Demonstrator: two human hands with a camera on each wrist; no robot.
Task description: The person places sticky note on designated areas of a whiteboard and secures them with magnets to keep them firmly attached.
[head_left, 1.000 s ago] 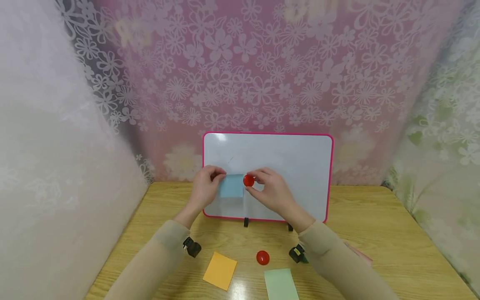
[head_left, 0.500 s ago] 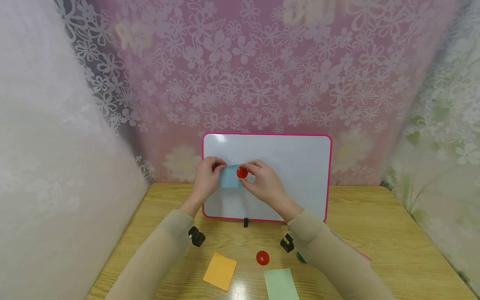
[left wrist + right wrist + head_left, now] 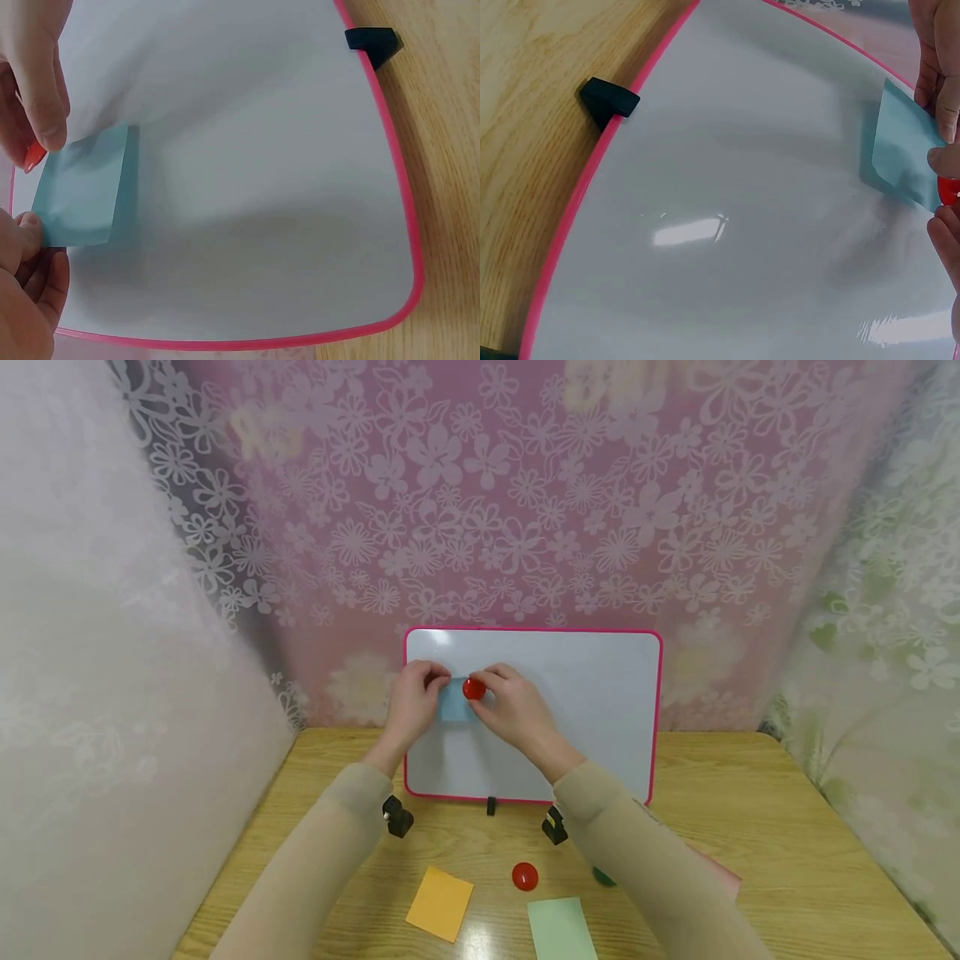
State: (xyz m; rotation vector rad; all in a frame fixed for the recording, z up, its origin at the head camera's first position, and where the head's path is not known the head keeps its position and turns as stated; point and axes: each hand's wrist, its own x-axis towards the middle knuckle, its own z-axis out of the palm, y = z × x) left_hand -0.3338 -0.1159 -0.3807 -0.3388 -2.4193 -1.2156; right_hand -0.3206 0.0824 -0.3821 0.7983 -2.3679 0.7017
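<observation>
A blue sticky note (image 3: 454,703) lies against the upper left of a pink-framed whiteboard (image 3: 585,718). My left hand (image 3: 412,700) pinches the note's upper left corner between thumb and fingers. In my right hand (image 3: 517,708) a round red magnet (image 3: 474,689) is held by thumb and fingertips, over the note's upper right part. The left wrist view shows the note (image 3: 84,187) standing slightly off the board along its lower edge, with a shadow beside it. Only an edge of the red magnet (image 3: 34,156) shows there, behind the right thumb.
On the wooden table (image 3: 300,852) lie an orange sticky note (image 3: 441,904), a second red magnet (image 3: 525,877) and a pale green note (image 3: 562,928). A green magnet (image 3: 603,877) and a pink note (image 3: 723,872) are partly covered by the right sleeve. Black feet (image 3: 491,806) hold the board.
Both hands have moved up the board with the blue note. The right hand has also come leftward, taking the red magnet from beside the note's right edge to over its upper right part.
</observation>
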